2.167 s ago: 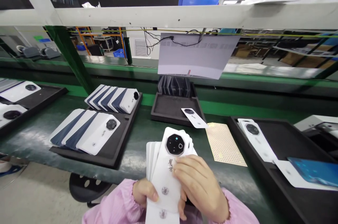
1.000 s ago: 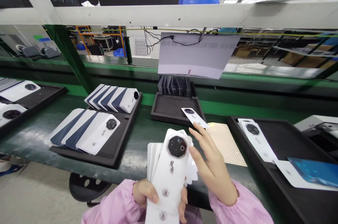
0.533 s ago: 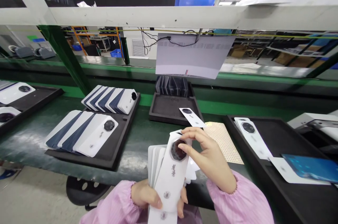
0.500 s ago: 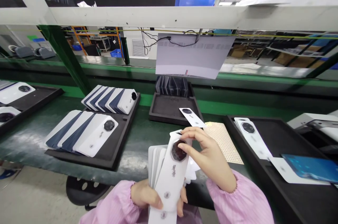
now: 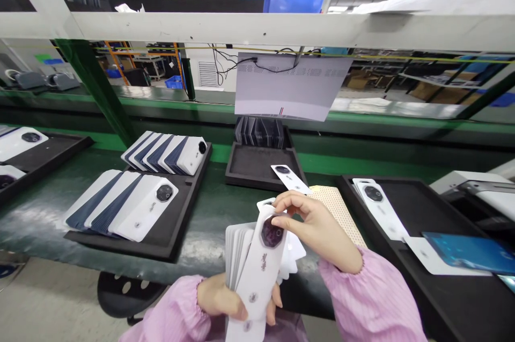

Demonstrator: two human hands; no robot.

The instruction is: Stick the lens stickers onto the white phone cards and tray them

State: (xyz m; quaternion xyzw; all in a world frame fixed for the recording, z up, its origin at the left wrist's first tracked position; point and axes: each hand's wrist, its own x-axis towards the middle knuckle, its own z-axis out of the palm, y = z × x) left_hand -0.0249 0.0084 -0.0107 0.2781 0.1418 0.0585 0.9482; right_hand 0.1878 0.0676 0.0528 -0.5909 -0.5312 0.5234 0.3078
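Observation:
My left hand (image 5: 225, 299) grips the bottom of a fanned stack of white phone back covers (image 5: 257, 267), low in the middle of the view. The front cover shows a dark octagonal camera ring (image 5: 272, 232). My right hand (image 5: 317, 229) pinches the top edge of that front cover, thumb beside the camera ring and fingers curled over the top. Both wrists wear pink sleeves.
A black tray (image 5: 177, 229) at left holds two rows of white covers. A small black tray (image 5: 257, 167) with dark parts stands behind, one white cover (image 5: 289, 178) leaning on it. A yellow dotted sheet (image 5: 338, 205) lies nearby. A right-hand tray (image 5: 426, 208) holds more covers and a blue film.
My right hand left the middle of the front cover, opened briefly beside the stack, then came back and closed on the cover's top edge by the camera ring. The stack has tilted slightly right.

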